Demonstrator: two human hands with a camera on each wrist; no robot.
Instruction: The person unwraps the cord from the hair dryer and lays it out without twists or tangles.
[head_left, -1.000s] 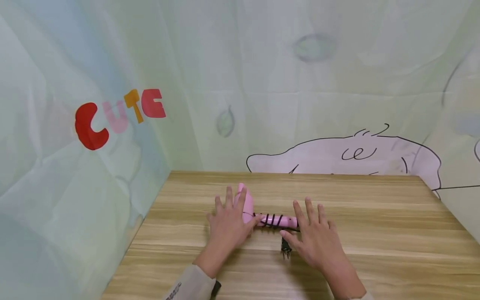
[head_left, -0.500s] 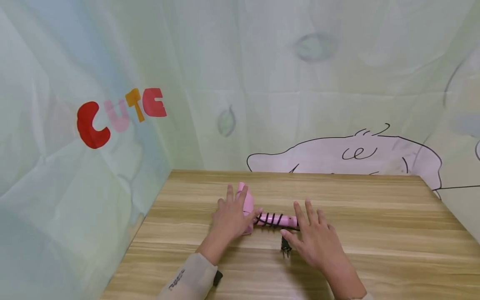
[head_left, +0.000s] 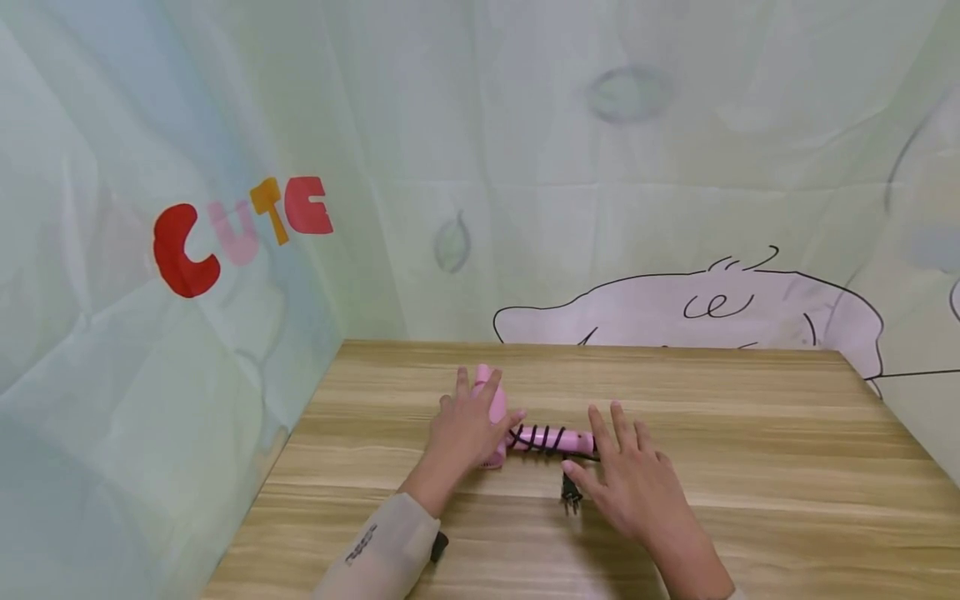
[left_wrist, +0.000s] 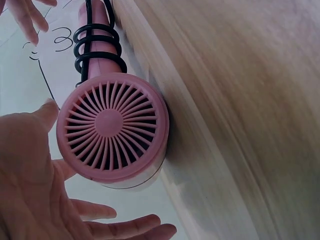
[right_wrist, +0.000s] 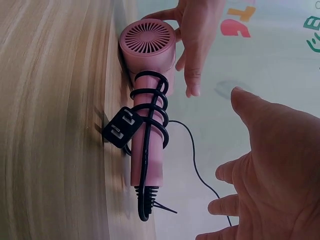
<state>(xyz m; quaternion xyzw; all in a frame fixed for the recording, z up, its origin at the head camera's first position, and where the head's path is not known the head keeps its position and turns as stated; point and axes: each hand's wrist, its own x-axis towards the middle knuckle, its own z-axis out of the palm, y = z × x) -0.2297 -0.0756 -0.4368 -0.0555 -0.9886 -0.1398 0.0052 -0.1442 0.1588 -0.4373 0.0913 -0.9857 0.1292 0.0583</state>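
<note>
A pink hair dryer (head_left: 551, 441) lies on the wooden table, its head to the left and its handle to the right. Black cord (right_wrist: 165, 102) is coiled round the handle, and the black plug (head_left: 572, 492) sits just in front of it. My left hand (head_left: 463, 429) is spread over the dryer's head, fingers extended; the left wrist view shows the round vent grille (left_wrist: 109, 123) beside the palm. Near the handle's end, my right hand (head_left: 637, 483) hovers with fingers spread, holding nothing. Whether the left fingertips touch the dryer, I cannot tell.
The wooden table (head_left: 750, 433) reaches back to a pale green cloth backdrop (head_left: 540, 150). On its left side are the coloured letters (head_left: 186, 252), and a line-drawn figure (head_left: 720, 312) shows above the table's back edge.
My left hand has shifted slightly right and back over the dryer's head, uncovering its near end. The right hand has barely moved, and the dryer looks unmoved.
</note>
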